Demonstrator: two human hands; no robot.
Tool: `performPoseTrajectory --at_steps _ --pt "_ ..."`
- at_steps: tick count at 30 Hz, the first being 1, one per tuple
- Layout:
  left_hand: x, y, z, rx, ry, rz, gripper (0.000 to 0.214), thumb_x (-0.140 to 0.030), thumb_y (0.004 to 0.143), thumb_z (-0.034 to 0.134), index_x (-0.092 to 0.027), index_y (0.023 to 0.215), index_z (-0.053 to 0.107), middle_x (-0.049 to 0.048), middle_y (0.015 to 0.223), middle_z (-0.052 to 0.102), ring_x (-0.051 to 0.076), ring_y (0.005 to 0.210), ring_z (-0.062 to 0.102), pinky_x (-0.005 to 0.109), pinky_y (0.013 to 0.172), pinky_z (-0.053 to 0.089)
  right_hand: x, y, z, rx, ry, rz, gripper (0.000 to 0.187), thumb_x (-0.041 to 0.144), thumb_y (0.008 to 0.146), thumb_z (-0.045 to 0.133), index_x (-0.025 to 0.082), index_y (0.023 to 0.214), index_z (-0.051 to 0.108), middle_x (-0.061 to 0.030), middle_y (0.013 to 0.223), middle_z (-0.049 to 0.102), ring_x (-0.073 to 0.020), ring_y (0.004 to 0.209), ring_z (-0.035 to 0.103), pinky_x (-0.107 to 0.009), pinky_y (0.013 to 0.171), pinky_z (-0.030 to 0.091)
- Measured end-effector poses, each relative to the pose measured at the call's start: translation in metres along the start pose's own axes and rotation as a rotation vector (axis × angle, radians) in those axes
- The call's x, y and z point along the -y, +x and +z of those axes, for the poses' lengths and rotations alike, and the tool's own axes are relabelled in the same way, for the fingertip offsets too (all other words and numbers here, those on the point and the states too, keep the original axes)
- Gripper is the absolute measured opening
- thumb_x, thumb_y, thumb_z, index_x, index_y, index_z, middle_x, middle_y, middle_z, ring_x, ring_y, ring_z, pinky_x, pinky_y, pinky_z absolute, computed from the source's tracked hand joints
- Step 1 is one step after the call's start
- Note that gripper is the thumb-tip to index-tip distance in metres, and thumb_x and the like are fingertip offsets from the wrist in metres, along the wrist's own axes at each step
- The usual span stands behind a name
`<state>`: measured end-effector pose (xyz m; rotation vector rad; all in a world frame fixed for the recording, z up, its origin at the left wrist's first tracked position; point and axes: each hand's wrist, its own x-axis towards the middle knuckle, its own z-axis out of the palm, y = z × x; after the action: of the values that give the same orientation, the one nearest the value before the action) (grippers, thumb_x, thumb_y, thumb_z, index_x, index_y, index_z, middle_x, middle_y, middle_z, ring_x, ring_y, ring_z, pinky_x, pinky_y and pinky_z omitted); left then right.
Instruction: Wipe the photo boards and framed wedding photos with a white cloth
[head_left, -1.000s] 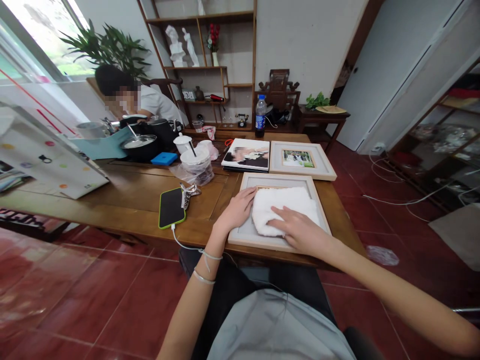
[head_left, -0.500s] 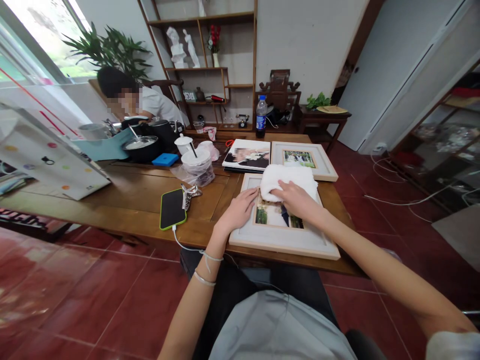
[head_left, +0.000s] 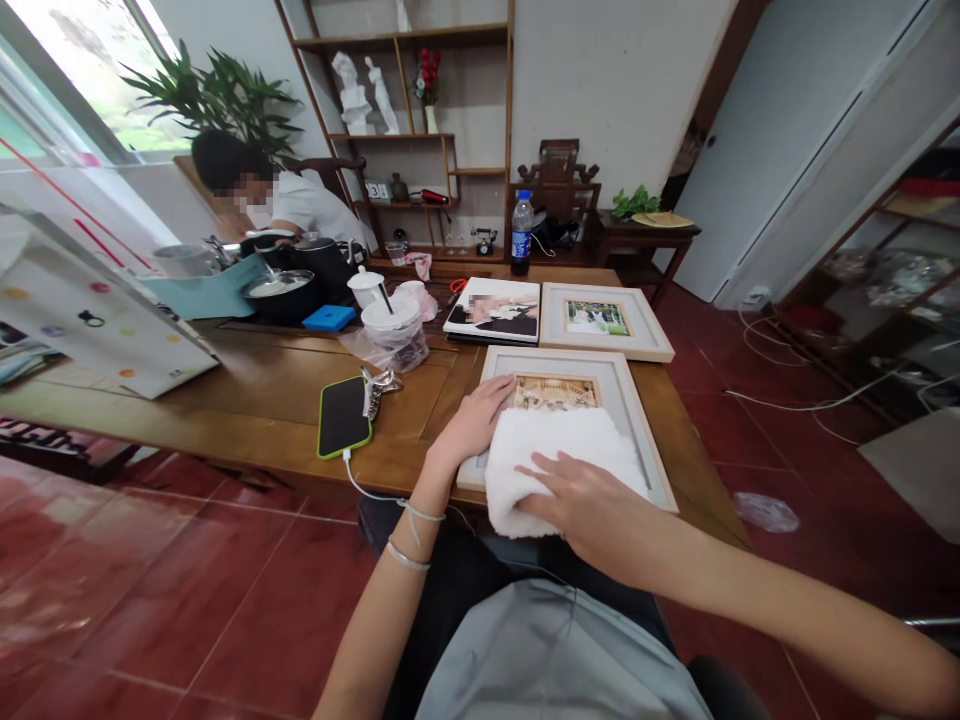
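A light wooden picture frame lies flat at the near edge of the table, with a photo in its middle. My left hand rests on its left side, fingers stretched out and holding nothing. A folded white towel covers the lower part of the frame and hangs over its near edge. My right hand grips the towel, with the thumb tucked under the fold and the fingers spread on top. Behind lies a second picture frame with an outdoor photo, beside a stack topped by a photo.
A charging phone lies left of the frame on the wooden table. Further back stand a lidded cup in a plastic bag, a blue box, pots and a bottle. Another person sits at the far left.
My right hand has pulled the towel from the frame's far edge toward me, over the near edge. The upper part of the photo now shows. My left hand stays in place.
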<state>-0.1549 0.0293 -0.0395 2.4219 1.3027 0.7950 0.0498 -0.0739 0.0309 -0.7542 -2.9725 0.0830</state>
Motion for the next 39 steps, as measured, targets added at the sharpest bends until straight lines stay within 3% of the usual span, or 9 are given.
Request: performPoseTrajectory --at_steps 7,16,21,26,29,33,39 --pt "-0.002 0.000 -0.001 0.009 0.000 -0.016 0.044 -0.022 0.092 0.037 -0.016 0.134 0.044 0.0103 0.143 0.041 0.022 0.132 0.036 0.042 0.110 0.031 -0.016 0.005 0.005 -0.027 0.011 0.094 0.046 0.000 0.075 0.039 0.019 0.113 0.057 -0.0147 0.121 0.056 -0.0251 0.114 0.051 -0.043 0.095 0.040" --pt "0.000 0.001 0.002 -0.025 0.007 0.019 0.042 -0.021 0.092 0.034 -0.018 0.133 0.045 0.0099 0.141 0.043 0.021 0.132 0.037 0.043 0.110 0.031 -0.080 0.030 0.004 -0.033 -0.093 0.316 0.051 0.001 0.073 0.040 0.021 0.117 0.056 -0.0126 0.115 0.058 -0.0244 0.095 0.057 -0.033 0.078 0.041" --pt "0.004 0.001 0.005 -0.034 0.038 0.015 0.042 -0.022 0.093 0.034 -0.014 0.132 0.045 0.0112 0.141 0.043 0.021 0.132 0.036 0.042 0.111 0.030 -0.116 0.046 -0.007 -0.204 -0.119 0.360 0.053 0.001 0.072 0.039 0.020 0.120 0.054 -0.0105 0.105 0.063 -0.0244 0.091 0.058 -0.031 0.075 0.041" --pt "0.005 0.001 0.005 -0.036 0.039 0.022 0.041 -0.024 0.093 0.033 -0.017 0.132 0.045 0.0106 0.141 0.043 0.021 0.132 0.036 0.043 0.110 0.031 -0.128 0.064 -0.008 -0.395 -0.154 0.319 0.053 0.001 0.076 0.038 0.020 0.123 0.052 -0.0123 0.123 0.055 -0.0242 0.107 0.052 -0.033 0.086 0.040" --pt "0.003 0.001 0.004 -0.043 0.046 0.037 0.040 -0.023 0.093 0.033 -0.016 0.130 0.047 0.0106 0.140 0.044 0.021 0.132 0.037 0.041 0.110 0.030 -0.129 0.078 0.001 -0.349 -0.190 0.249 0.046 0.003 0.080 0.039 0.018 0.121 0.053 -0.0153 0.129 0.050 -0.0253 0.112 0.048 -0.036 0.090 0.038" --pt "-0.001 0.001 0.002 -0.047 0.065 0.025 0.036 -0.022 0.093 0.034 -0.016 0.125 0.051 0.0109 0.133 0.050 0.022 0.127 0.042 0.042 0.108 0.034 -0.130 0.096 0.010 -0.194 -0.225 0.161 0.037 0.005 0.081 0.042 0.016 0.113 0.058 -0.0160 0.114 0.058 -0.0255 0.105 0.052 -0.038 0.093 0.033" --pt "-0.002 0.001 -0.001 -0.023 0.052 0.022 0.036 -0.021 0.092 0.036 -0.018 0.125 0.051 0.0106 0.133 0.050 0.023 0.126 0.042 0.042 0.106 0.035 -0.125 0.090 0.004 -0.061 -0.282 0.202 0.035 0.005 0.080 0.041 0.018 0.107 0.059 -0.0118 0.099 0.062 -0.0226 0.083 0.056 -0.033 0.078 0.036"
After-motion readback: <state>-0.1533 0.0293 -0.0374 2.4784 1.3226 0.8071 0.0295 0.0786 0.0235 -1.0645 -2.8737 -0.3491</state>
